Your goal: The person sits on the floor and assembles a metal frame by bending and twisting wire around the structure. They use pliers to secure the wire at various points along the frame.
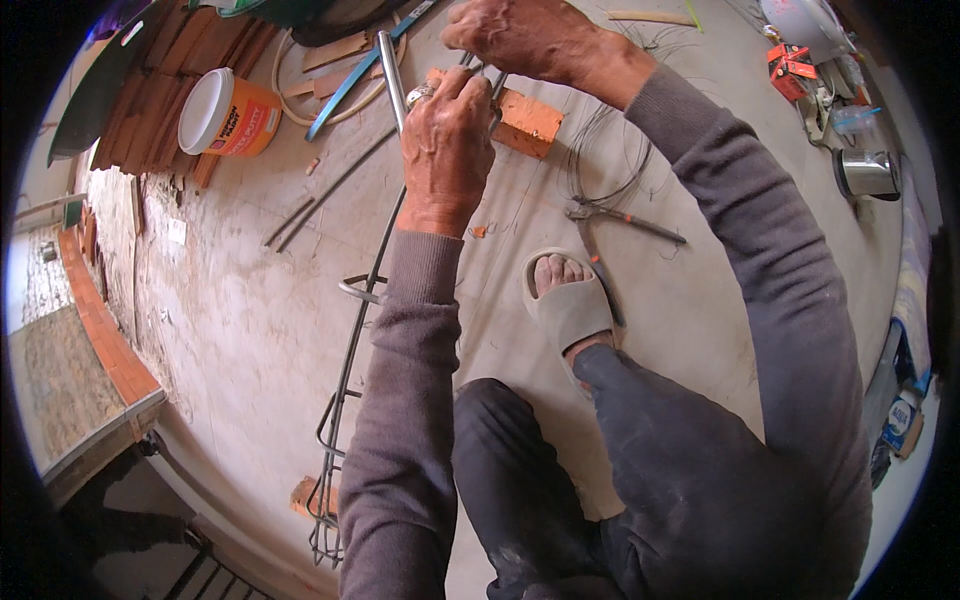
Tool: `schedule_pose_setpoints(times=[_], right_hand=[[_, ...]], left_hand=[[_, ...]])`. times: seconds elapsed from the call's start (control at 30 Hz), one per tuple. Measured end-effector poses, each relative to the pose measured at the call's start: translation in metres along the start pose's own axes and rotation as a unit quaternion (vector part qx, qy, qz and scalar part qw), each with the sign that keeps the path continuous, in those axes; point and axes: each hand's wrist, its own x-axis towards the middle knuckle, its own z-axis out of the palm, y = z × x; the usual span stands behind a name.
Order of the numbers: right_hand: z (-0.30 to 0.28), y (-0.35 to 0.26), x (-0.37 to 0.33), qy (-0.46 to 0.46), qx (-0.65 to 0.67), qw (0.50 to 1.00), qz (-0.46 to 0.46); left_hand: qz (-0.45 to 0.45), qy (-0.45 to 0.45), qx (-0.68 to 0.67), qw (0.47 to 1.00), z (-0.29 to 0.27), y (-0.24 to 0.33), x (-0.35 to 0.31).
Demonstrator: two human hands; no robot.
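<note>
Bricks [530, 125] likely prop the cage [353, 350] off the floor [690, 310]; my left grip [448, 150] clasps it, perhaps steadying; what my right grip [535, 38] holds, I can't tell.

Printed words [240, 122] on orange-and-white bucket [262, 108], lettering [899, 413] on blue-and-white package [892, 436]

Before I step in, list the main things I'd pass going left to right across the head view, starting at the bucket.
Orange-and-white bucket → left hand → upper brick → pincers → red box → shiny metal container.
</note>
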Motion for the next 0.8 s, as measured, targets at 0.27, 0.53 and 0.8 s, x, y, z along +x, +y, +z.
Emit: schedule_pose_setpoints(times=[0.27, 0.53, 0.8], right_hand=[[0.007, 0.005, 0.019, -0.004, 0.115, 0.993, -0.009], [0.043, -0.005, -0.005, -0.219, 0.166, 0.961, 0.038], [0.056, 0.012, -0.034, -0.111, 0.258, 0.96, 0.014]], left_hand=[[0.01, 0.019, 0.032, 0.999, 0.004, 0.003, -0.002], [0.022, 0.043, 0.031, 0.998, 0.005, 0.001, -0.004], [0.039, 0.051, -0.031, 0.997, 0.011, 0.001, 0.008]])
